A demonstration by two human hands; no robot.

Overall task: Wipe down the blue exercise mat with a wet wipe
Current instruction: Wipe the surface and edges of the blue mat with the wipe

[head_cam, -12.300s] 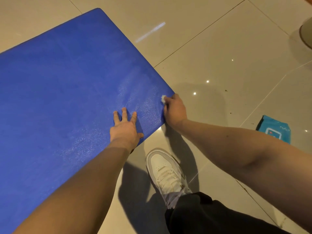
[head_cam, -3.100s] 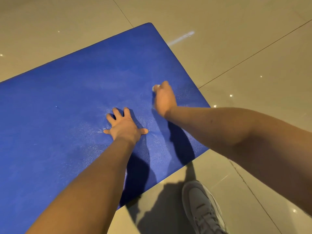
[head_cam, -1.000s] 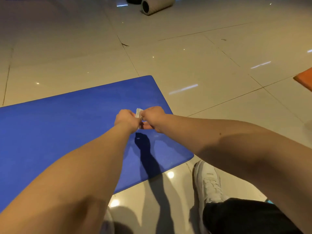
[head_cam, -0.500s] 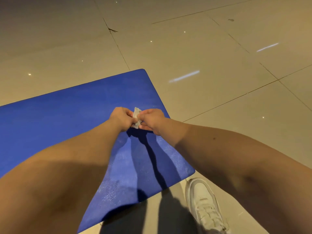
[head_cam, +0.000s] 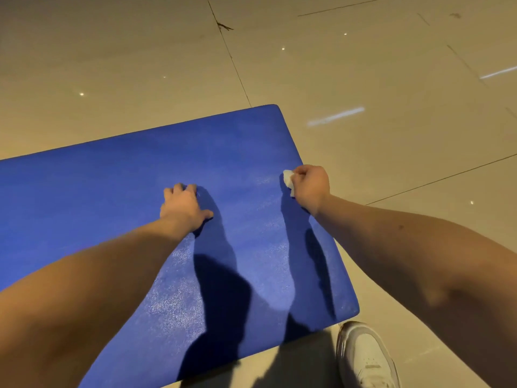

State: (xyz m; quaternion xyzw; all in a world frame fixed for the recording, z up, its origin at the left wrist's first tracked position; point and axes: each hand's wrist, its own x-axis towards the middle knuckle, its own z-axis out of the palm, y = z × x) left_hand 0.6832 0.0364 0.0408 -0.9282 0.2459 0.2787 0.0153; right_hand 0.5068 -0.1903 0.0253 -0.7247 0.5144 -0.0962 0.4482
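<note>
The blue exercise mat (head_cam: pixel 117 197) lies flat on the tiled floor, its right end in front of me. My right hand (head_cam: pixel 310 186) grips a small crumpled white wet wipe (head_cam: pixel 288 179) and holds it on the mat close to the right edge. My left hand (head_cam: pixel 181 207) rests on the mat near its middle, fingers bent with the tips down, holding nothing. Damp streaks shine on the mat's near part.
Beige glossy floor tiles (head_cam: pixel 391 79) surround the mat, with a cracked grout line (head_cam: pixel 223 26) at the top. My white shoe (head_cam: pixel 366 357) stands just off the mat's near right corner.
Both hands held the wipe together above the mat; now they have parted. The right hand took the wipe down to the mat's right edge, the left hand came down onto the mat.
</note>
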